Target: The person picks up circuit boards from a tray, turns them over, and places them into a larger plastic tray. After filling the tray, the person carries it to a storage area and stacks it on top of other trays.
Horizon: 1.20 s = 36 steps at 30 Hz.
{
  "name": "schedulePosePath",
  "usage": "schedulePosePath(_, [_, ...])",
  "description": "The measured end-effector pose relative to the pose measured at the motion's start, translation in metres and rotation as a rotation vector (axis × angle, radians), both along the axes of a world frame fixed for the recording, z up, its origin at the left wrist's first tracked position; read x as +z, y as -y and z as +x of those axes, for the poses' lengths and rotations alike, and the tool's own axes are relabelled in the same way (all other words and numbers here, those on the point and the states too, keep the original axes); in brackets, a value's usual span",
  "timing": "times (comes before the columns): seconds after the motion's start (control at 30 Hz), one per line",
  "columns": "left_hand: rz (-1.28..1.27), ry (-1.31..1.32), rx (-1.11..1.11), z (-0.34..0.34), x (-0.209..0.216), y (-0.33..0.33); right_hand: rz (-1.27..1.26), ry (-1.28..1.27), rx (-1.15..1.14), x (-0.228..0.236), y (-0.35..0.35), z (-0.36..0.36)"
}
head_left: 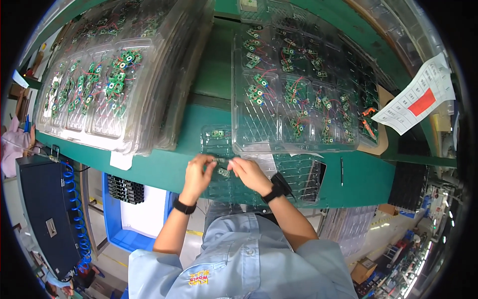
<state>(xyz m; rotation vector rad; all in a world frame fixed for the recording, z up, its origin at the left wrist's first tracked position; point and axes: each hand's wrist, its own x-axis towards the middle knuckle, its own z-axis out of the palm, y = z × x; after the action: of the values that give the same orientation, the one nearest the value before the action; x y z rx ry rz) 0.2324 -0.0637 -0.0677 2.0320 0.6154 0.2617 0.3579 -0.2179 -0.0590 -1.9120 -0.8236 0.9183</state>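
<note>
Between my two hands, a small circuit board (220,160) is held by its ends above a transparent plastic tray (211,192). My left hand (197,173) pinches the left end with thumb and forefinger. The fingers of my right hand (250,175) are closed on the right end. Just below, a second small board (223,172) lies in the tray. Farther up, a green board (217,133) rests in another compartment. Both wrists wear black bands, and the right one has a dark block attached.
Tall stacked transparent trays (107,134) of wired green boards stand at left; more trays (256,134) stand at right. Orange-handled pliers (368,123) lie beside them. A pen (341,172) is on the green table (358,192). A blue bin (111,222) sits below the left edge.
</note>
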Motion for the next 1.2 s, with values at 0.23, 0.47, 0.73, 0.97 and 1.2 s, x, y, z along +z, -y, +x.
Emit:
schedulePosePath(0.23, [0.292, -0.063, 0.066, 0.036, -0.027, -0.027, -0.058, 0.438, -0.193, -0.051, -0.05, 0.011])
schedulePosePath(0.47, [0.433, -0.01, -0.01, 0.019, -0.014, -0.006, -0.295, 0.635, -0.17, -0.032, -0.051, 0.015])
schedulePosePath(0.73, [0.357, -0.022, -0.348, 0.0, -0.009, 0.007, 0.077, 0.417, 0.03, -0.02, -0.008, 0.005])
schedulePosePath(0.97, [-0.87, -0.07, -0.037, -0.016, -0.006, 0.013, 0.238, -0.222, -0.04, 0.012, 0.001, -0.012])
schedulePosePath(1.2, [-0.9, -0.064, 0.2, -0.022, 0.013, 0.028, 0.37, -0.022, -0.064, 0.006, -0.004, -0.02])
